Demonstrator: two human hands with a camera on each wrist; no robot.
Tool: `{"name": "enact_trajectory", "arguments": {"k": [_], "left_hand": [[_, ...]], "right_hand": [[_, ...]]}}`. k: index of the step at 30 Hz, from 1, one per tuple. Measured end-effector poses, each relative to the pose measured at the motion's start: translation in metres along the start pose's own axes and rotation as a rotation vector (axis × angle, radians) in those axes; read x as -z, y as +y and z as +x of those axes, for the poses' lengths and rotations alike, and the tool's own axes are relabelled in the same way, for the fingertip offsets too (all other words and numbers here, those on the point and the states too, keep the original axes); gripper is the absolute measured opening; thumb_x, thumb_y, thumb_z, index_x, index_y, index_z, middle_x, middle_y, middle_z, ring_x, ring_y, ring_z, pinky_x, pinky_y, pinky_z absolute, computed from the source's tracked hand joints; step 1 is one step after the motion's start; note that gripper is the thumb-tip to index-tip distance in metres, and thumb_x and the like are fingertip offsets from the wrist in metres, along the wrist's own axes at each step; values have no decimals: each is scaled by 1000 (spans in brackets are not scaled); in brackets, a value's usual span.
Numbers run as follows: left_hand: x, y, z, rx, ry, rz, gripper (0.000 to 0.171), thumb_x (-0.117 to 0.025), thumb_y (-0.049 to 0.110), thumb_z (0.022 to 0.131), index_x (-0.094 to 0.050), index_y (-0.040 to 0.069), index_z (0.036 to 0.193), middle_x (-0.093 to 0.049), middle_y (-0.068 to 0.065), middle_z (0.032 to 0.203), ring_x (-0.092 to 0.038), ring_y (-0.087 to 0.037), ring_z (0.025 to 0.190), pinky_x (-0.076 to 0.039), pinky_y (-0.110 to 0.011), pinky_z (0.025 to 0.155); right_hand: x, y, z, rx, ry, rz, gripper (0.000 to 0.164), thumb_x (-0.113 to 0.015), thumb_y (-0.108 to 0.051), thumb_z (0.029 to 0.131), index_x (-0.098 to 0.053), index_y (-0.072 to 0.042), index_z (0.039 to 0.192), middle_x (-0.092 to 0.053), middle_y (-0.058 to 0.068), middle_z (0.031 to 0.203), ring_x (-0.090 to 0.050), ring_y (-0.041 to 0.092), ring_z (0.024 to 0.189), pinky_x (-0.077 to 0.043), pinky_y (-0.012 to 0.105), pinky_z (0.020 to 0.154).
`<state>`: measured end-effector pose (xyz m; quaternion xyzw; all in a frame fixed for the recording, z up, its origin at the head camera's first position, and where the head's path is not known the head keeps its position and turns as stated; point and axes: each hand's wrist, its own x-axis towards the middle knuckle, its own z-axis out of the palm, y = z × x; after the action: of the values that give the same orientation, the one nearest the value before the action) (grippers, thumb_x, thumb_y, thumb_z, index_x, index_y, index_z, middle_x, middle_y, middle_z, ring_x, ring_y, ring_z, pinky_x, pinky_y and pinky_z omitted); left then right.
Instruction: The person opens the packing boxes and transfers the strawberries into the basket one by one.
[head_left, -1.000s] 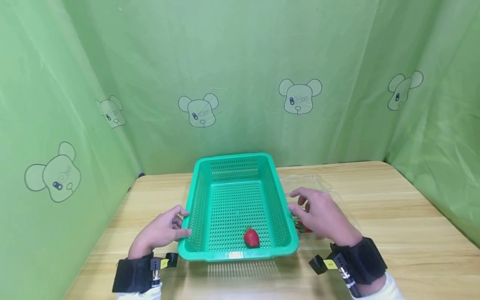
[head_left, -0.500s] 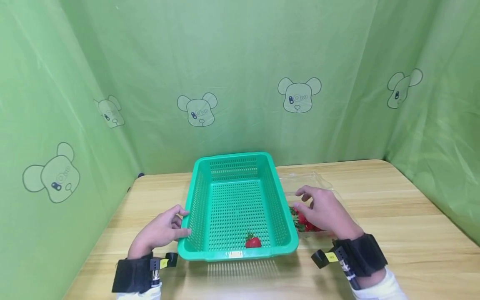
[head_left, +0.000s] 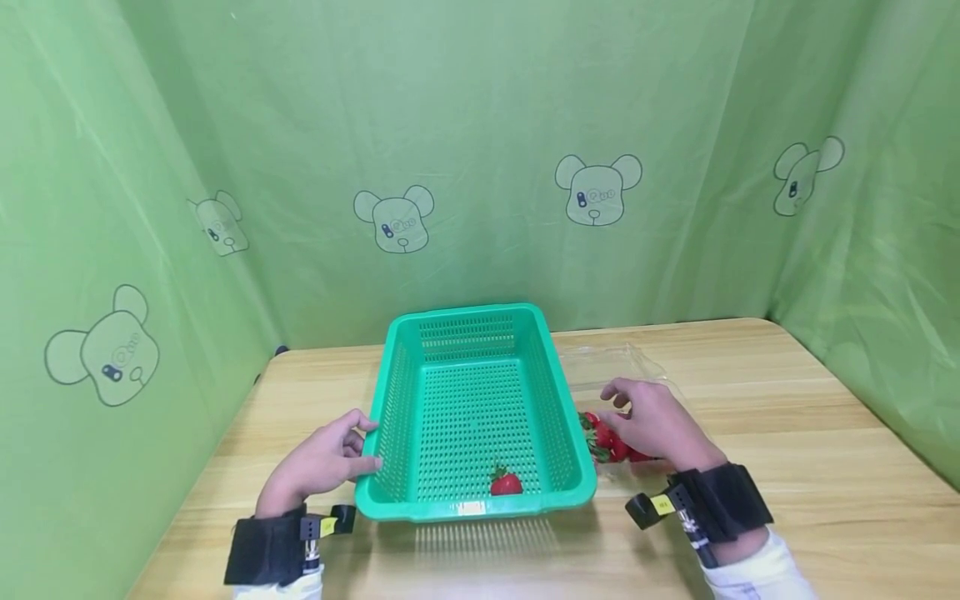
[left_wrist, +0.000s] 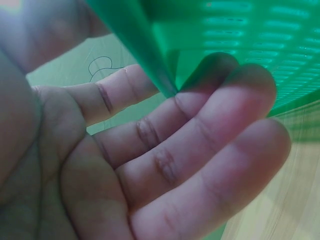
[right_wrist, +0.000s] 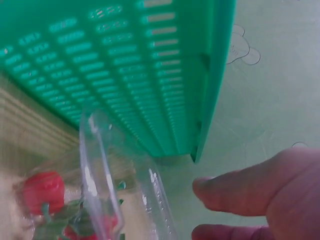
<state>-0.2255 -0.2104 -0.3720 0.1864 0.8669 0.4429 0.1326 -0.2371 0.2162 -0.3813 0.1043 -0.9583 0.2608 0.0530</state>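
A green plastic basket (head_left: pixel 472 396) with slotted walls stands mid-table, one strawberry (head_left: pixel 507 484) lying near its front wall. My left hand (head_left: pixel 317 458) grips the basket's left rim, thumb on top; in the left wrist view its fingers (left_wrist: pixel 200 145) lie against the basket's outside. Right of the basket is a clear plastic box (head_left: pixel 606 363) holding several red strawberries (head_left: pixel 602 437) with green leaves. My right hand (head_left: pixel 660 423) hovers over this box, thumb and fingers apart with nothing between them. In the right wrist view the box's wall (right_wrist: pixel 97 175) is beside the basket.
The light wooden table (head_left: pixel 795 433) carries the basket and box. A green curtain (head_left: pixel 480 108) printed with bear heads closes off the back and both sides. Black straps with small cameras are on both wrists.
The strawberry in the basket has tipped and settled a little to the right, leaves up. My right hand has drawn rightward from the basket's rim over the box. The left hand stays in place.
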Motion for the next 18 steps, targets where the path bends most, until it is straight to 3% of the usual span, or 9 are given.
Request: {"name": "enact_trajectory", "arguments": {"k": [18], "left_hand": [[0, 0, 1, 0, -9, -16, 44, -68, 8, 84, -44, -7, 118, -61, -12, 85, -63, -22, 72, -55, -39, 66]], "right_hand": [[-10, 19, 2, -116, -202, -54, 21, -69, -8, 82, -65, -4, 102, -64, 11, 90, -54, 23, 72, -48, 39, 64]]}}
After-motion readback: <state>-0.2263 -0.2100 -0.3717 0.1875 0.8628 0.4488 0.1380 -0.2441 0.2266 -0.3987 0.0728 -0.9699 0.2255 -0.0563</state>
